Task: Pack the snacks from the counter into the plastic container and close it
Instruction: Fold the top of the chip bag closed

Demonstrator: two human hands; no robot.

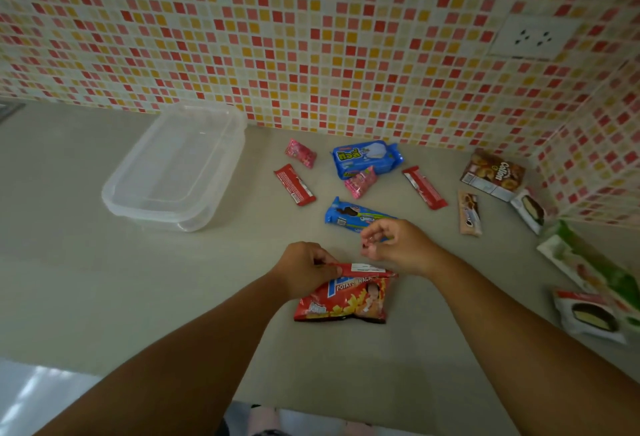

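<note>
Left hand (304,267) pinches the top edge of the red potato snack bag (346,300) on the counter (104,280) — right hand (394,245) hovers loosely curled, holding nothing. Lidded plastic container (176,165) sits back-left.

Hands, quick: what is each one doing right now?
Left hand: pinching the top edge of the red potato snack bag.
Right hand: holding nothing, fingers loosely curled just above the bag.
</note>
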